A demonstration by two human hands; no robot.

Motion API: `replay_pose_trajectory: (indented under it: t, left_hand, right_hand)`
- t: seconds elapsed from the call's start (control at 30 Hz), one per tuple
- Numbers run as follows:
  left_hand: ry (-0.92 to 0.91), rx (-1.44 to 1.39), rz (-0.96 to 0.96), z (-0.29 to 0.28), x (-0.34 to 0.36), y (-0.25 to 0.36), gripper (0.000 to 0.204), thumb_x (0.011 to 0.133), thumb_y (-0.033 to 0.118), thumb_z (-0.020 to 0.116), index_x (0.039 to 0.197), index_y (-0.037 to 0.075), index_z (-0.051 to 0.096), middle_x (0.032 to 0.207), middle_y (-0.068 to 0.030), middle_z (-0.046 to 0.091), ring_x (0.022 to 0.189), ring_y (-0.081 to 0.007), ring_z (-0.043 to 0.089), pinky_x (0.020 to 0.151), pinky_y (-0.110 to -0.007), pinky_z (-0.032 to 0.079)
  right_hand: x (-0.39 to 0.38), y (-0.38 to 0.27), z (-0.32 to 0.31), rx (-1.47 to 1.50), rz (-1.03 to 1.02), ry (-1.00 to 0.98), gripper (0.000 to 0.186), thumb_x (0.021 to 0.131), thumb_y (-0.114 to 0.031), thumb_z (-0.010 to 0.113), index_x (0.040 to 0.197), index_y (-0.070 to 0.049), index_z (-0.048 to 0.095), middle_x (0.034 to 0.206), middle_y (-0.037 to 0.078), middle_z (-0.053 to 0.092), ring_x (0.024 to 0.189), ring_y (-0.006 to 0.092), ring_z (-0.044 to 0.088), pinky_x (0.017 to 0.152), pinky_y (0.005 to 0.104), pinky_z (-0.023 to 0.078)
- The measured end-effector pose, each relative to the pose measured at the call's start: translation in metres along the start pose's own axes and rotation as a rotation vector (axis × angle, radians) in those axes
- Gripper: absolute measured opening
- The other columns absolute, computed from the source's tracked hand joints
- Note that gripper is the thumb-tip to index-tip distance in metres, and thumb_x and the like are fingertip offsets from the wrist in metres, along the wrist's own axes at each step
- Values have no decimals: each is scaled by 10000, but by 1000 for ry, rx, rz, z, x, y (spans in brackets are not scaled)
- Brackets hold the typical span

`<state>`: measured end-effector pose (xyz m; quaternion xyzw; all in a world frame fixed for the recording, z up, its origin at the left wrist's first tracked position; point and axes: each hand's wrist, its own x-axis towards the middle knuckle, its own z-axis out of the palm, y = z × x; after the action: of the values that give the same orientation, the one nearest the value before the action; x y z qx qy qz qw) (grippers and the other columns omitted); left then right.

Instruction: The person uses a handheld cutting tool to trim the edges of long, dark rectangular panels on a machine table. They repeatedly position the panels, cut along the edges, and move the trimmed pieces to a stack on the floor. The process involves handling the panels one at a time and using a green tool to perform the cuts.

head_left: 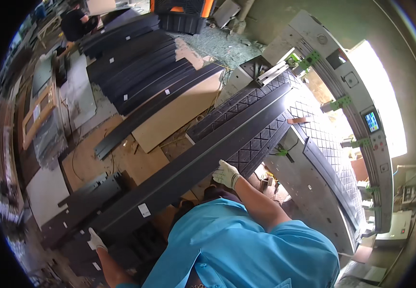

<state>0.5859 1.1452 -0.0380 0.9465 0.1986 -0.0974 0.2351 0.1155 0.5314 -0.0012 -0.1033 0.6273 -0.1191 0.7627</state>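
Both gloved hands, left hand [96,239] and right hand [226,173], grasp the long dark panel [203,158]; I'd keep it level feeding onto the machine bed [313,201].

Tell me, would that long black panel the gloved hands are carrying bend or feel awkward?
The long black panel looks straight between the left hand and right hand, so probably stiff. Its length likely makes it unwieldy, apt to swing. Gloves suggest sharp or slippery edges.

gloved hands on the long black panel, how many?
2: left hand at the long black panel's near end, lower left; right hand on its edge mid-length. Another person stands top left; hands not visible.
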Motion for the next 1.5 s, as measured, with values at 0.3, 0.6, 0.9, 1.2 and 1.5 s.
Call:
replay_pose_trajectory:
  t: [0.3, 0.6, 0.9, 1.2, 1.5]
  left_hand:
    - [86, -71, -102, -49, -7, -4, 1060, 945, 889, 473, 1208, -98, 757, 1183, -257, 780, 1074, -416, 739, 948, -488, 558]
    - [246, -140, -115, -136, -44, -14, 1091, 952, 910, 393, 1221, -81, 760, 1183, -290, 764, 1104, -455, 722, 988, -497, 547]
    - [324, -269, -452, -189, -116, -69, 938, 1012, 762, 522, 1331, -104, 694, 1256, -247, 752, 1127, -382, 727, 1025, -441, 553]
    - [423, -165, -401, -214, -207, 39, 816, 1037, 636, 577, 1385, -98, 658, 1316, -270, 723, 1196, -387, 701, 1061, -420, 535]
    - [407, -38, -258, -193, -173, 237, 711, 1062, 511, 631, 1438, -92, 623, 1375, -294, 695, 1265, -391, 675, 1097, -398, 516]
  right_hand:
    - [16, 14, 41, 404, -208, -29, 533, 1062, -474, 637, 1442, -99, 628, 1426, 90, 685, 1299, 321, 651, 1092, 502, 525]
    - [-47, 42, 111, 350, -214, -125, 637, 1058, -523, 635, 1501, -67, 583, 1532, 99, 629, 1383, 310, 612, 1213, 528, 409]
    - [-2, 45, 216, -78, -344, -186, 752, 1033, -492, 692, 1542, 26, 498, 1648, 183, 491, 1501, 326, 487, 1266, 497, 324]
    - [58, 23, 328, -151, -245, 77, 622, 982, -379, 736, 1430, 31, 602, 1388, 192, 680, 1277, 336, 665, 1052, 463, 519]
    - [279, -14, 373, -85, -126, 197, 584, 863, -248, 827, 1365, -6, 652, 1305, 177, 722, 1183, 349, 701, 996, 462, 545]
